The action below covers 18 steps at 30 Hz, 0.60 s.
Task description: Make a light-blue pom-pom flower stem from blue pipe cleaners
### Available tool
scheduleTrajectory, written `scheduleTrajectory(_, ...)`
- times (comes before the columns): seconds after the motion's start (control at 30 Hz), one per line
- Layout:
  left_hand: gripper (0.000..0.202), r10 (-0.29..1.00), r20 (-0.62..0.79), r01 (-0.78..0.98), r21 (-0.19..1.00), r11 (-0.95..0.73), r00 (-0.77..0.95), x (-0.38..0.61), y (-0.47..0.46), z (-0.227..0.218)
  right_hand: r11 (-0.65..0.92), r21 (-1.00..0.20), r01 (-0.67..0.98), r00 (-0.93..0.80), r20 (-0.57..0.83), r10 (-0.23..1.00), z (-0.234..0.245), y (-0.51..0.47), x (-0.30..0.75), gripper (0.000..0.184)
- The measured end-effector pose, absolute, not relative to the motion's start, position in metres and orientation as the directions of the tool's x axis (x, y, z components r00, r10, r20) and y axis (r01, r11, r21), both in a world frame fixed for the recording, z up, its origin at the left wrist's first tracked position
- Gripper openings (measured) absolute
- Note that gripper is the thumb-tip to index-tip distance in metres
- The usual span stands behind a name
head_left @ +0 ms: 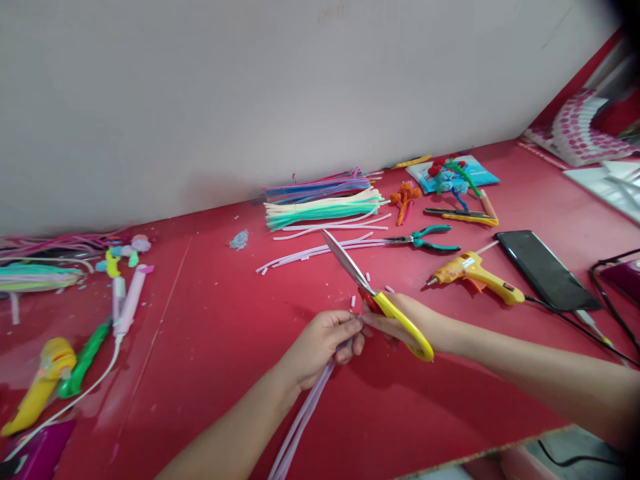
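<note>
My left hand [323,343] is closed around a bunch of pale lilac straws [299,423] that trail down toward me over the red table [210,347]. My right hand [407,323] grips yellow-handled scissors [373,297], their blades pointing up and away, right at the straws' upper ends. Small cut straw pieces [367,277] lie on the table just beyond the hands.
Bundles of coloured straws [323,203] and loose white straws lie near the wall. Teal pliers [425,239], a yellow glue gun [475,273] and a black phone [547,267] sit to the right. Straw flowers [453,175] rest on a blue sheet. More tools and straws lie at the left.
</note>
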<state>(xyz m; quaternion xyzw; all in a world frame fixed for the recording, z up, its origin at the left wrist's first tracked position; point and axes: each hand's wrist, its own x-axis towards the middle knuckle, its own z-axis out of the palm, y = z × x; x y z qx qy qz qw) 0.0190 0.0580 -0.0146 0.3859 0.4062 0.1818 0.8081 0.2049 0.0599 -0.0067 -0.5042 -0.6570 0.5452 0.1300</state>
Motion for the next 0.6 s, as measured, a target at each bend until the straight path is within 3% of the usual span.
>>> scheduleTrajectory(0.2,0.029,0.602,-0.551,0.145,0.795,0.588,0.578,0.0201,0.0571,-0.0169,0.155,-0.715,0.681,-0.495,-0.294,0.818,-0.0089,0.0579,0.2072,0.011)
scheduleTrajectory(0.37,0.026,0.591,-0.506,0.215,0.843,0.494,0.628,0.0178,0.0589,-0.0172,0.277,-0.643,0.714,-0.567,-0.3,0.767,-0.0016,0.0575,0.2068,0.012)
scheduleTrajectory(0.6,0.026,0.589,-0.53,0.255,0.835,0.487,0.61,0.0173,0.0585,-0.0162,0.23,-0.779,0.583,-0.618,-0.241,0.748,-0.0041,0.0598,0.2101,0.015)
